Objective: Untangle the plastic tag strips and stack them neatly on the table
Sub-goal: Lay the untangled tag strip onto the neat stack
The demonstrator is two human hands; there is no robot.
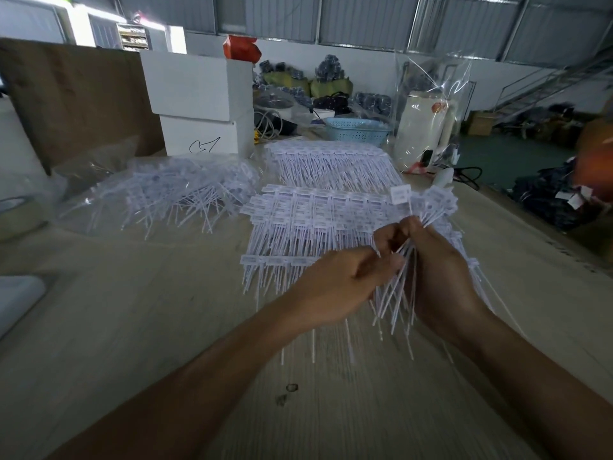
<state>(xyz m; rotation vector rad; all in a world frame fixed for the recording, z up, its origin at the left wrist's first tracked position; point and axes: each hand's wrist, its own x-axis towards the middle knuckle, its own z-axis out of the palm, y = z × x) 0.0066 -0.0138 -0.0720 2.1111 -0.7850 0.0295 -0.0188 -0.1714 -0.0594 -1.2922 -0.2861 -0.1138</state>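
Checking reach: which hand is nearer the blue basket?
Right. The right hand sits below the blue basket, slightly right; the left hand is lower and further left.

white tag strips (396, 293), bunched, tails down

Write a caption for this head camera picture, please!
Both hands, left hand and right hand, grip a bundle of tag strips above the neat stack.

My right hand (441, 270) grips a bundle of tag strips (403, 290) above the neat stack (308, 220); my left hand (335, 287) pinches 1 strip beside it; a bagged heap (166, 194) lies left of the stack; white boxes (199, 104) stand beyond it.
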